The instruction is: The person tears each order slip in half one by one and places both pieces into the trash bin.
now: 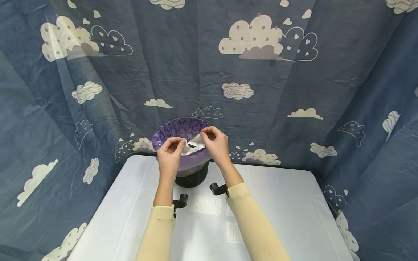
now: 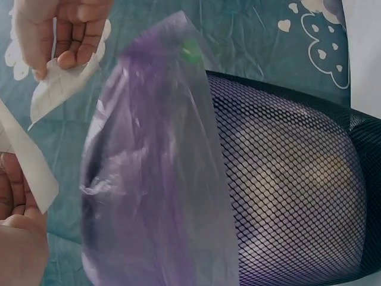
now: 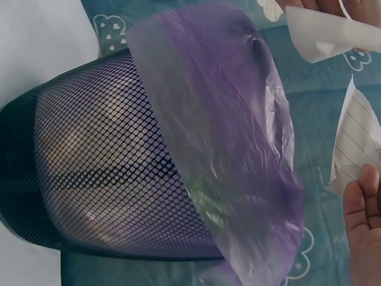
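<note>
Both hands are raised over the mouth of a black mesh wastebasket (image 2: 292, 185), which has a purple plastic bag (image 1: 183, 127) folded over its rim. My left hand (image 1: 170, 150) pinches a piece of white paper (image 1: 186, 149) between thumb and fingers. A second piece of paper (image 1: 198, 140), with a torn, pointed edge, is pinched in my right hand (image 1: 215, 142). Faint ruled lines show on the lined paper (image 3: 357, 134) in the right wrist view. Between the two pieces a gap shows in both wrist views. Pale, blurred contents show through the mesh.
The wastebasket stands at the back of a white table (image 1: 130, 203). Lined paper sheets (image 1: 205, 205) lie on the table in front of it, partly hidden by the right sleeve (image 1: 258, 224). A blue curtain (image 1: 183, 72) with cloud prints hangs behind and at both sides.
</note>
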A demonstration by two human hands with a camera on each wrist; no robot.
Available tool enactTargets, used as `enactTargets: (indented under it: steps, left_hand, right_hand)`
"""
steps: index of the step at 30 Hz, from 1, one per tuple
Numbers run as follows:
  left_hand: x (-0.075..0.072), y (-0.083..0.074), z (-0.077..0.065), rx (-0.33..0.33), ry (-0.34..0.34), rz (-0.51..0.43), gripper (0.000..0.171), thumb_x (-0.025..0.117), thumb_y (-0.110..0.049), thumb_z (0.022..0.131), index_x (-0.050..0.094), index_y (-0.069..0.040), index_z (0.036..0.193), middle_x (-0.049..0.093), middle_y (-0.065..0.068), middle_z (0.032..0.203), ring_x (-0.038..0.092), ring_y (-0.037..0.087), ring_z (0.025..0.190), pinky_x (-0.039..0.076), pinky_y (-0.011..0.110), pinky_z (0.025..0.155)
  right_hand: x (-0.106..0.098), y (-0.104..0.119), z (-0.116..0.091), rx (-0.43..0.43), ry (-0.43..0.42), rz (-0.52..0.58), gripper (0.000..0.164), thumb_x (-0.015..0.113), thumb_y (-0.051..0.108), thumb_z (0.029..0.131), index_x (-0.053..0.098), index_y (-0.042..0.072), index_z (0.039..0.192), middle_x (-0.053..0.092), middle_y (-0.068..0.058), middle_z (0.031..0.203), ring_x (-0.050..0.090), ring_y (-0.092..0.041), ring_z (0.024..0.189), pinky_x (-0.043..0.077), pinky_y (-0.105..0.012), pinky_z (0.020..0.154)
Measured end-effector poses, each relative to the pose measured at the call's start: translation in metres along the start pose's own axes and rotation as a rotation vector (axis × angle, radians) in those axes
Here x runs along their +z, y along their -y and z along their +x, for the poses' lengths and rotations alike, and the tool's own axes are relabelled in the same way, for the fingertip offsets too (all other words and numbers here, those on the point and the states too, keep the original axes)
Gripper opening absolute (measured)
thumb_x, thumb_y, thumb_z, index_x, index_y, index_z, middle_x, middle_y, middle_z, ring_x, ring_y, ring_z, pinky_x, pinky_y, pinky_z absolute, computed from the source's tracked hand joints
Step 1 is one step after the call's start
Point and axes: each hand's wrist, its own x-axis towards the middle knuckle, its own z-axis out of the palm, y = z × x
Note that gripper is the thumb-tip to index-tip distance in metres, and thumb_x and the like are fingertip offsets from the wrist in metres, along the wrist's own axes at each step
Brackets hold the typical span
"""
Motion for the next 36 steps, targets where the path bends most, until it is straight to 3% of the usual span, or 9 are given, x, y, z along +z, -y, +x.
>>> enactTargets:
  steps: [4, 7, 12, 19, 24, 30, 36]
  left_hand:
    - [0.001, 0.005, 0.007, -0.008, -0.026, 0.013, 0.016, 0.077, -0.002, 0.095, 0.072, 0.010, 0.104, 0.071, -0.005, 0.091, 0.066, 0.006, 0.082, 0.054, 0.014, 0.076]
    - [0.001, 0.010, 0.011, 0.006, -0.052, 0.038, 0.014, 0.076, 0.001, 0.095, 0.072, 0.011, 0.104, 0.071, 0.006, 0.093, 0.065, 0.005, 0.081, 0.052, 0.014, 0.076]
    - [-0.002, 0.019, 0.016, 0.046, -0.057, 0.144, 0.011, 0.077, -0.001, 0.095, 0.074, 0.006, 0.103, 0.071, 0.021, 0.101, 0.063, 0.002, 0.083, 0.052, 0.012, 0.079]
    - [-0.005, 0.024, 0.017, 0.064, -0.047, 0.281, 0.009, 0.078, -0.008, 0.096, 0.077, -0.001, 0.102, 0.071, 0.016, 0.104, 0.063, 0.003, 0.087, 0.052, 0.012, 0.082]
    - [-0.004, 0.024, 0.017, 0.073, -0.029, 0.288, 0.012, 0.078, -0.007, 0.096, 0.077, 0.000, 0.105, 0.072, 0.016, 0.111, 0.068, 0.016, 0.095, 0.053, 0.014, 0.084]
    - [-0.002, 0.020, 0.015, 0.075, -0.011, 0.316, 0.021, 0.078, -0.008, 0.095, 0.077, -0.005, 0.117, 0.071, 0.013, 0.124, 0.071, 0.032, 0.104, 0.054, 0.033, 0.089]
    - [-0.001, 0.017, 0.015, 0.081, -0.006, 0.308, 0.024, 0.078, -0.007, 0.095, 0.076, -0.005, 0.119, 0.071, 0.013, 0.126, 0.070, 0.032, 0.106, 0.050, 0.025, 0.085]
  right_hand:
    - [0.008, -0.003, 0.007, 0.003, 0.011, -0.018, 0.007, 0.070, 0.012, 0.101, 0.075, 0.006, 0.102, 0.077, -0.012, 0.096, 0.067, -0.019, 0.083, 0.050, -0.020, 0.074]
    - [0.012, -0.006, 0.010, -0.001, 0.022, -0.033, 0.008, 0.070, 0.011, 0.101, 0.075, 0.005, 0.102, 0.077, -0.012, 0.096, 0.068, -0.020, 0.083, 0.050, -0.019, 0.074]
    - [0.018, -0.010, 0.010, 0.005, 0.052, -0.076, 0.008, 0.071, 0.012, 0.100, 0.075, 0.006, 0.101, 0.077, -0.012, 0.096, 0.069, -0.022, 0.083, 0.052, -0.022, 0.075]
    - [0.022, -0.013, 0.008, 0.033, 0.095, -0.125, 0.008, 0.072, 0.014, 0.099, 0.076, 0.008, 0.102, 0.078, -0.011, 0.101, 0.072, -0.024, 0.090, 0.059, -0.033, 0.082]
    - [0.021, -0.015, 0.008, 0.035, 0.125, -0.104, 0.011, 0.072, 0.013, 0.100, 0.077, 0.007, 0.109, 0.078, -0.011, 0.107, 0.074, -0.026, 0.095, 0.062, -0.039, 0.087]
    - [0.018, -0.016, 0.006, 0.034, 0.145, -0.092, 0.016, 0.070, 0.011, 0.101, 0.077, 0.008, 0.115, 0.077, -0.011, 0.113, 0.074, -0.027, 0.098, 0.062, -0.041, 0.090]
    - [0.014, -0.015, 0.007, 0.015, 0.132, -0.083, 0.017, 0.069, 0.011, 0.101, 0.077, 0.008, 0.116, 0.077, -0.011, 0.113, 0.074, -0.025, 0.097, 0.062, -0.038, 0.088]
